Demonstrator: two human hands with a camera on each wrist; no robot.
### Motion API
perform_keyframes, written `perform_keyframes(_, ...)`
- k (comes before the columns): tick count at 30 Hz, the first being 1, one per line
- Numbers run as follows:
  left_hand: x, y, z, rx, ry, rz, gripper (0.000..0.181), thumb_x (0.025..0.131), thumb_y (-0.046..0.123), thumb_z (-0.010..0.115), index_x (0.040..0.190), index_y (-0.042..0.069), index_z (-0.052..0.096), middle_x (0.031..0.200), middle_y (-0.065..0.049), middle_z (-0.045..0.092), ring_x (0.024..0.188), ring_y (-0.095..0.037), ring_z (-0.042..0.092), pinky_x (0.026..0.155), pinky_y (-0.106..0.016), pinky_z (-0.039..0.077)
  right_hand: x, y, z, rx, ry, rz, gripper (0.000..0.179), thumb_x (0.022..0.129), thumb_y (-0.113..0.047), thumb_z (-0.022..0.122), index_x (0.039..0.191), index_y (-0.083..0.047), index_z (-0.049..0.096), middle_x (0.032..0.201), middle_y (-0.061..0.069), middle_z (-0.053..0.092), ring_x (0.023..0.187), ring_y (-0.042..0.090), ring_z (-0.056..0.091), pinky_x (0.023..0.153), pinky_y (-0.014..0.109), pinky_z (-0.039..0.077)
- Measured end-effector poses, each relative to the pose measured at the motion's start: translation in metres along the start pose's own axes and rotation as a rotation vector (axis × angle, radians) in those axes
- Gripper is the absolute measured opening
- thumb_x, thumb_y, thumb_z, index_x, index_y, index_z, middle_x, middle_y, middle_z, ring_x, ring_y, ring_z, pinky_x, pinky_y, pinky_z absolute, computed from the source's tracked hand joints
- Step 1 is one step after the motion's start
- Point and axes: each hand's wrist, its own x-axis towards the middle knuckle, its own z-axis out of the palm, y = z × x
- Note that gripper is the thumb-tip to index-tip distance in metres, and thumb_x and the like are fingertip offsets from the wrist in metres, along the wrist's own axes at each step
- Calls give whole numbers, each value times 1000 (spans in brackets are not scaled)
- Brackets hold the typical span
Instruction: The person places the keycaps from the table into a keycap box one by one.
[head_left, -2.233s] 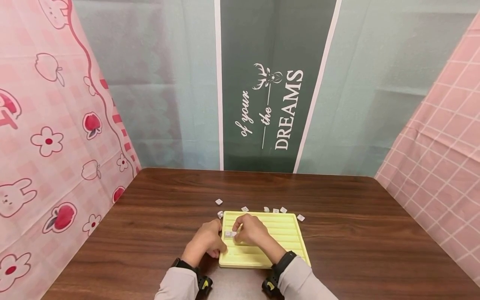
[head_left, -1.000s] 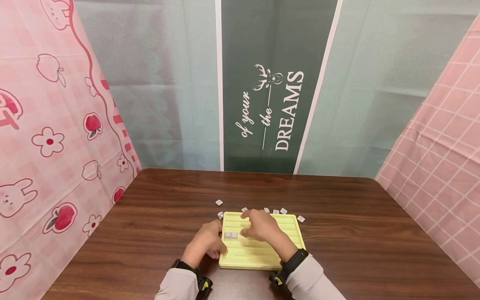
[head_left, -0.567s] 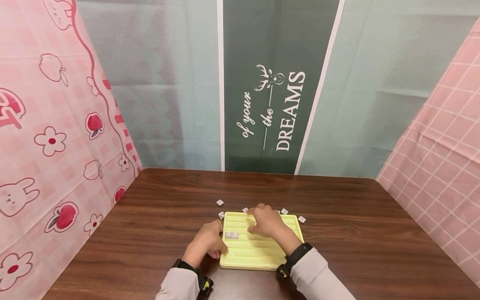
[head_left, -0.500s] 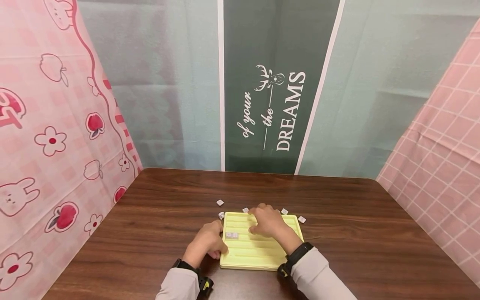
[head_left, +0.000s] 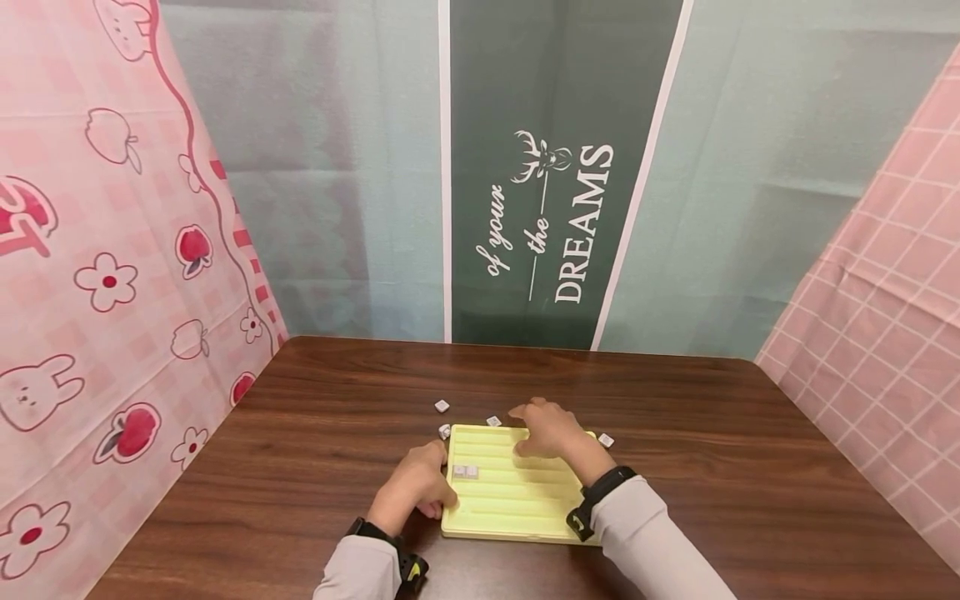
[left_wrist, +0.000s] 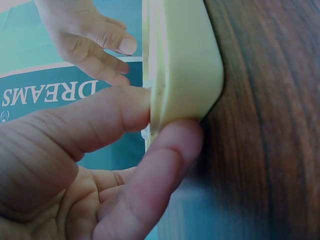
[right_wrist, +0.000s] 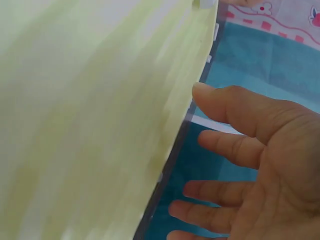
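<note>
We see right hand (head_left: 551, 429) gone from tile pair (head_left: 465, 472) to far rim of yellow tray (head_left: 517, 500), fingers loosely spread, holding nothing. It hides two loose tiles beyond rim; we judge next pickup underway. Left hand (head_left: 416, 487) unchanged, thumb and finger pinching tray's left edge. More tiles (head_left: 442, 407) on surface (head_left: 712, 467) beyond tray.

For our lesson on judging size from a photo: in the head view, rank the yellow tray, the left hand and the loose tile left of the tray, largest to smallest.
1. Yellow tray
2. Left hand
3. Loose tile, the smallest

All lie at similar distance on the table, so the ranking is fair.
</note>
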Motion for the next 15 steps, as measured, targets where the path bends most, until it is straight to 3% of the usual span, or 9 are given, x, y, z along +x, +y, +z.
perform_keyframes(8, 0, 1, 0, -2, -1, -4, 38, 50, -10, 68, 78, -2, 44, 49, -13, 51, 35, -18, 51, 34, -29, 46, 7, 4, -10, 27, -38, -26, 50, 67, -10, 69, 116, -9, 53, 114, 10, 50, 105, 29, 45, 77, 41, 44)
perform_keyframes(15, -1, 1, 0, -9, 0, -9, 38, 51, -10, 69, 79, -2, 43, 51, -14, 50, 35, -19, 52, 34, -29, 46, 18, 13, -4, 76, -43, -49, 48, 67, 0, 66, 114, -6, 55, 113, 9, 52, 106, 28, 45, 83, 38, 42)
